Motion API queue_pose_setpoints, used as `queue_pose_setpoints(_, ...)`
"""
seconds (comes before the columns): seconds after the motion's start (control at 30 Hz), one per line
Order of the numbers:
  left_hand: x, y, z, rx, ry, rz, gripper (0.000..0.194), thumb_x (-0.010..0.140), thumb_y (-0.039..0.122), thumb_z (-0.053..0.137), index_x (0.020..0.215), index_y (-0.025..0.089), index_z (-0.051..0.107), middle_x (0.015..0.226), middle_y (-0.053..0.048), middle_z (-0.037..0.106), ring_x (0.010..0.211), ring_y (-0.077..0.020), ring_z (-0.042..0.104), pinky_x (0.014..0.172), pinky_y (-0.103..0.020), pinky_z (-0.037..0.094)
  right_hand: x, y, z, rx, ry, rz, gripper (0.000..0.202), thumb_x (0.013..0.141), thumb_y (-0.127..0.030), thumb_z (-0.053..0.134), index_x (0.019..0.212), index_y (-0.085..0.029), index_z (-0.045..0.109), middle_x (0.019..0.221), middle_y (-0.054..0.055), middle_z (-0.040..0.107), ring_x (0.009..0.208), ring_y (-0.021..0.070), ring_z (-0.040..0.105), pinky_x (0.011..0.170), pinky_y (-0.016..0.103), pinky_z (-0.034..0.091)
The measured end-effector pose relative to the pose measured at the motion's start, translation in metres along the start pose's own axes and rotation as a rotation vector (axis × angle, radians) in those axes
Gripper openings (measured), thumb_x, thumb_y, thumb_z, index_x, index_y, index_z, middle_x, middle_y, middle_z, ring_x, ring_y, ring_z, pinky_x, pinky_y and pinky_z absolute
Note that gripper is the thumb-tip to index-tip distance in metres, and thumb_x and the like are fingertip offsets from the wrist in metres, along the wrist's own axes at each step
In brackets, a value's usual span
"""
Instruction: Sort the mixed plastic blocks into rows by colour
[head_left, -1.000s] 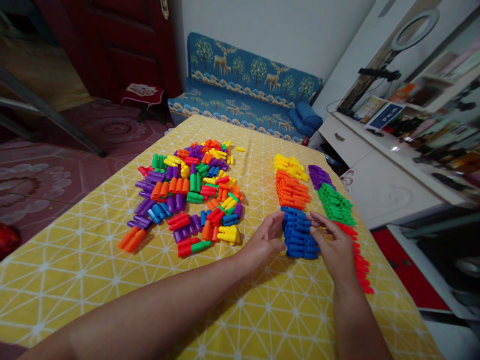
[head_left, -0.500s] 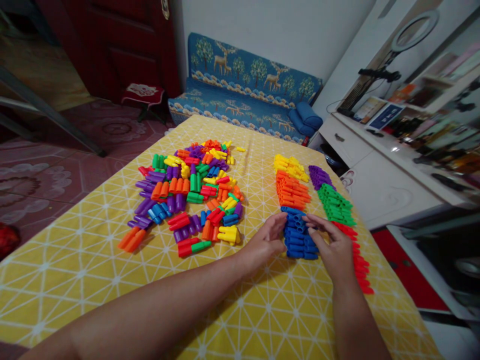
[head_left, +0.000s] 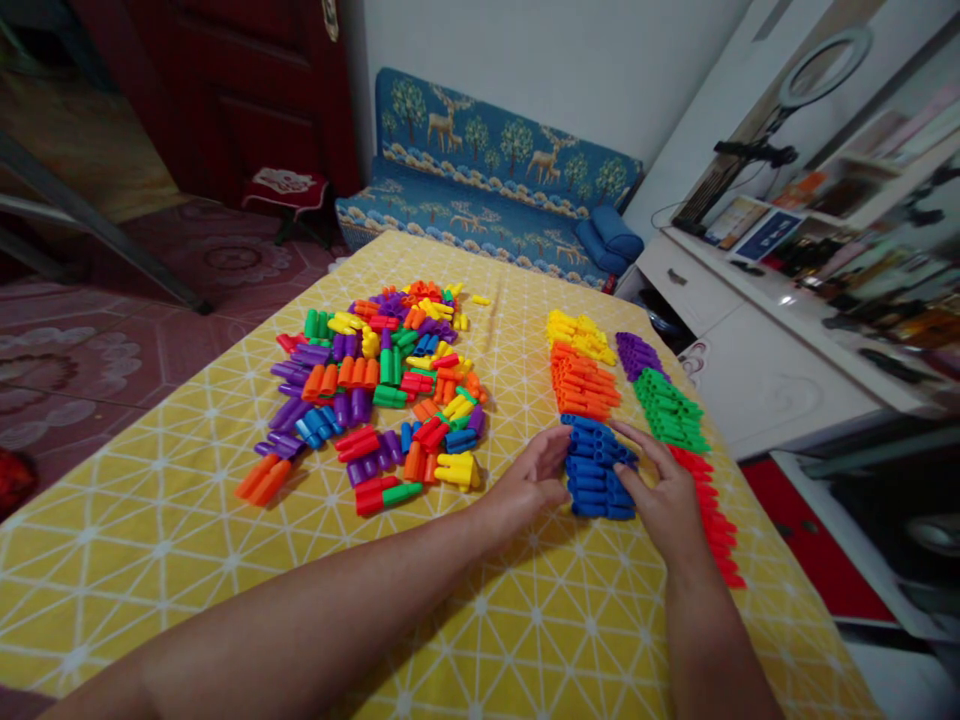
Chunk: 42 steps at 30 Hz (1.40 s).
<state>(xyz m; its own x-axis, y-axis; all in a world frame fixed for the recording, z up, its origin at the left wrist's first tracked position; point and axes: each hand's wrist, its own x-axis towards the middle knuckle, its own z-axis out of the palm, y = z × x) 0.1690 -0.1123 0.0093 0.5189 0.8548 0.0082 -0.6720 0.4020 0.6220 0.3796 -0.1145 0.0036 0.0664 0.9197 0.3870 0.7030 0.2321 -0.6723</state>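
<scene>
A stack of blue bullet-shaped plastic building pieces [head_left: 596, 475] lies between my hands, with several hollow round ends showing on top. My left hand [head_left: 534, 478] is at the left side of this stack, its fingers apart and the fingertips at the edge of the pieces. On the right side, my right hand [head_left: 666, 492] reaches around the stack with fingers and thumb spread, the thumb tip against the blue pieces. Neither hand grips a piece. Beyond the blue stack lie orange pieces [head_left: 583, 380], and farther back yellow pieces [head_left: 577, 335].
Red pieces [head_left: 709, 515], green pieces [head_left: 670, 408] and purple pieces [head_left: 637, 355] form a row on the right. A mixed-colour heap [head_left: 390, 375] spreads over the left of the yellow tablecloth [head_left: 225, 590]. A blue sofa [head_left: 480, 190] stands behind the table.
My right hand's fingers have shifted slightly off the top of the blue stack, uncovering more of it. The top blue pieces now lie more evenly. My left hand has barely moved.
</scene>
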Motion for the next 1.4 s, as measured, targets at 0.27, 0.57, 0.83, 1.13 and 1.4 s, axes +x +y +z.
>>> queue_pose_setpoints(0.27,0.001,-0.002,-0.001,-0.026,-0.017,0.0,0.069,0.05,-0.005,0.054,0.111,0.024,0.064,0.138,-0.005,0.056,0.14,-0.0238,0.037,0.119,-0.041,0.016,0.003,0.008,0.006,-0.014,-0.057,-0.013,0.043,0.082,-0.023,0.06,0.125,-0.025,0.063,0.128,0.006,0.062,0.12,0.022,0.057,0.105,0.042,0.044)
queue_pose_setpoints(0.57,0.003,-0.009,-0.003,-0.07,-0.073,0.011,0.077,0.05,-0.004,0.058,0.122,0.025,0.06,0.15,-0.006,0.044,0.146,-0.0264,0.026,0.118,-0.041,0.02,0.006,0.003,0.009,0.012,-0.007,0.08,0.042,0.08,-0.032,0.065,0.12,-0.021,0.064,0.12,0.01,0.066,0.11,0.0237,0.062,0.1,0.043,0.049)
queue_pose_setpoints(0.83,0.004,-0.014,-0.006,-0.081,-0.106,0.007,0.08,0.052,-0.003,0.062,0.126,0.028,0.057,0.154,-0.005,0.038,0.147,-0.0276,0.025,0.117,-0.045,0.021,0.007,0.004,0.008,0.052,-0.026,0.082,0.052,0.077,-0.034,0.07,0.126,-0.021,0.06,0.122,0.01,0.066,0.112,0.0242,0.062,0.1,0.043,0.049)
queue_pose_setpoints(1.13,0.003,-0.009,-0.002,-0.063,-0.09,0.0,0.077,0.052,-0.002,0.061,0.123,0.027,0.059,0.152,-0.005,0.042,0.147,-0.0269,0.025,0.118,-0.044,0.021,0.007,-0.007,0.009,0.03,0.04,0.012,0.047,0.081,-0.032,0.067,0.127,-0.024,0.058,0.124,0.009,0.065,0.115,0.0233,0.06,0.103,0.044,0.046)
queue_pose_setpoints(1.4,0.004,-0.012,-0.005,-0.053,-0.064,-0.004,0.078,0.05,-0.003,0.061,0.122,0.029,0.06,0.152,-0.002,0.041,0.147,-0.0255,0.025,0.12,-0.043,0.018,0.008,-0.012,0.012,-0.025,-0.093,-0.099,0.042,0.083,-0.028,0.064,0.125,-0.027,0.06,0.128,0.006,0.063,0.119,0.0233,0.058,0.106,0.043,0.043)
